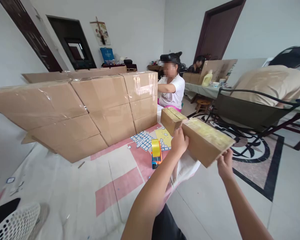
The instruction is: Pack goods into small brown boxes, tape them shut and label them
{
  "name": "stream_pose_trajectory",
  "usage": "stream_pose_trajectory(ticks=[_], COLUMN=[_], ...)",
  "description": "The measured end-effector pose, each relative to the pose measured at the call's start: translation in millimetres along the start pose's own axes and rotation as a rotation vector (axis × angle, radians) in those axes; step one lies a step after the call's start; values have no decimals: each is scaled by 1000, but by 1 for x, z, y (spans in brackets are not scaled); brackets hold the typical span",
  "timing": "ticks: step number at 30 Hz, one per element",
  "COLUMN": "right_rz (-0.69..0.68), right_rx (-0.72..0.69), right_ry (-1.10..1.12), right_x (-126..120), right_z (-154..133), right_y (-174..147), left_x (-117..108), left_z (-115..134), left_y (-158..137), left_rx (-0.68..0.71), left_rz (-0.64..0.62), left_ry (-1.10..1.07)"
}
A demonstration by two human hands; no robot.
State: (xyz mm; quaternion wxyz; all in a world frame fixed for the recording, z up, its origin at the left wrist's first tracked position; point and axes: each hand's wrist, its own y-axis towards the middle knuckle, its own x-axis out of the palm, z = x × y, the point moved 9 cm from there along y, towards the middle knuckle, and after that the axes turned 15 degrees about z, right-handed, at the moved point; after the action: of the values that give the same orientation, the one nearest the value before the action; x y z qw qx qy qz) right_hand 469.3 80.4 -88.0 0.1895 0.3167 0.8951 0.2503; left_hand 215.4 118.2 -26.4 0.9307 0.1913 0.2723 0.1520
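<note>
Between my two hands is a long cardboard box (202,141) with yellowish tape over its top, held out past the table's right edge. My left hand (180,141) is closed on its near left end. At the other end, my right hand (225,163) pinches the lower right corner. A smaller taped cardboard box (168,121) stands on the table just beyond my left hand. An orange and blue tape dispenser (156,154) with a yellow roll sits left of my left forearm.
A wall of stacked cardboard boxes (102,113) stands across the table (85,193). White paper pieces with blue outlines (143,140) lie before it. At lower left is a white perforated basket (17,223). A person in a white shirt (173,88) sits opposite; a dark chair (242,111) stands right.
</note>
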Motion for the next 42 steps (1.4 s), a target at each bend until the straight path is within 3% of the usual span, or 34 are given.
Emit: stream_pose_trajectory(ticks=[4, 8, 10, 13, 17, 20, 23, 31, 39, 42], right_rz=[-148, -174, -198, -263, -360, -391, -364, -246, -206, -173], right_rx=[80, 101, 87, 68, 38, 62, 105, 25, 32, 64], right_ry=[26, 32, 2, -81, -231, -403, -535, -722, -605, -548], right_x=[54, 69, 75, 93, 136, 167, 188, 199, 197, 194], right_z=[30, 50, 56, 58, 50, 43, 38, 30, 35, 45], right_y=[-8, -6, 2, 18, 42, 54, 53, 22, 28, 33], left_x=[23, 17, -2, -51, -123, -149, -148, -154, -175, -171], left_z=[-35, -26, -12, -1, -45, -85, -108, -123, -135, -134], left_y=[-19, -61, -92, -141, -174, -182, -188, -199, -172, -165], left_rx=[-101, -102, -74, -18, -119, -182, -187, -226, -263, -196], left_rz=[-85, -197, -265, -311, -137, -106, -195, -183, -229, -333], left_ry=[-20, -96, -154, -237, 39, 378, 517, 386, 308, 297])
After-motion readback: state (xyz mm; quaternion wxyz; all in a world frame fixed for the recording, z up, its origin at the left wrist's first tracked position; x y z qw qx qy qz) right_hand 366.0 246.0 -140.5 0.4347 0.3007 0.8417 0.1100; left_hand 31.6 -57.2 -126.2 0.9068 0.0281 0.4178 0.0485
